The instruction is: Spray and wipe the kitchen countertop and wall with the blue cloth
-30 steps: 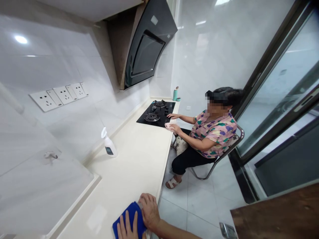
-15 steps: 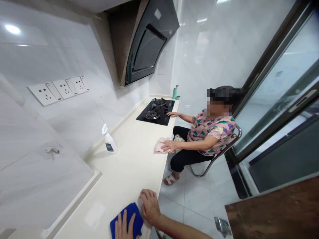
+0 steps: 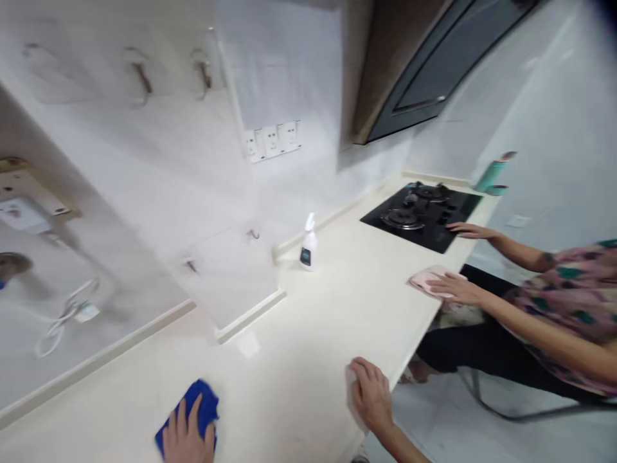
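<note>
My left hand lies on a blue microfibre cloth at the bottom of the view, pressing it onto the cream countertop. My right hand is at the counter's front edge, with a thin pale cloth under its fingers. Farther along, a seated person's hand rests on a pink cloth, and that person's other hand lies at the edge of a black gas hob.
A white spray bottle stands against the backsplash. A teal bottle stands behind the hob, under a black range hood. Wall sockets sit above the counter. The seated person's knees lie below the counter edge.
The view has swung, shifting the hob and bottle rightward. My hands are farther apart, with the blue cloth moved left and my right hand moved right along the edge.
</note>
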The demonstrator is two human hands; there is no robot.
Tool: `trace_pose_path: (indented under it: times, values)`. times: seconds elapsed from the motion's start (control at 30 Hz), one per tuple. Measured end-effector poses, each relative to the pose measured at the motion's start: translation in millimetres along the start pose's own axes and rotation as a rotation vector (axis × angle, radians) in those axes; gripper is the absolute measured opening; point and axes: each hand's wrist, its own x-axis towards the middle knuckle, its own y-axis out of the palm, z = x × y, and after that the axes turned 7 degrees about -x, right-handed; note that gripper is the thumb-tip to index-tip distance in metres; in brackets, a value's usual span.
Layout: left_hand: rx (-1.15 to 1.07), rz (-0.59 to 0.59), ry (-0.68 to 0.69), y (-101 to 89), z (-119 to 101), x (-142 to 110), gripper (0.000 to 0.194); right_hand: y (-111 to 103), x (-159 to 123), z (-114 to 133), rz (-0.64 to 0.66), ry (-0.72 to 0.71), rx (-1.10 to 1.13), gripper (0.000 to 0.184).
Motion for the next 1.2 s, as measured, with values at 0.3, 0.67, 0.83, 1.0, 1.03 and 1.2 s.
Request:
trace_pose_path:
  times: [0.3,0.67,0.83,1.0,1.03,1.2]
  values:
    - [0.006,-0.048,-0.043,4.8,-9,81,0.057,1,-3,-1,-0.015,-0.015,-0.070,0.033]
    - [-0.012,-0.047,0.087,40.1,-12,198,0.057,0,2,4,-0.017,-0.015,-0.070,0.035]
    - [-0.019,0.133,0.082,53.6,-10,246,0.056,-2,6,4,0.007,-0.003,-0.067,0.037]
    - [-0.031,0.219,-0.061,74.5,4,284,0.062,-8,13,13,0.065,0.046,-0.071,0.042]
    - [-0.039,0.224,-0.090,79.0,6,289,0.062,-9,14,15,0.073,0.054,-0.067,0.043]
    - [-0.102,0.108,-0.104,86.9,7,277,0.059,-11,20,21,0.052,0.074,-0.045,0.046]
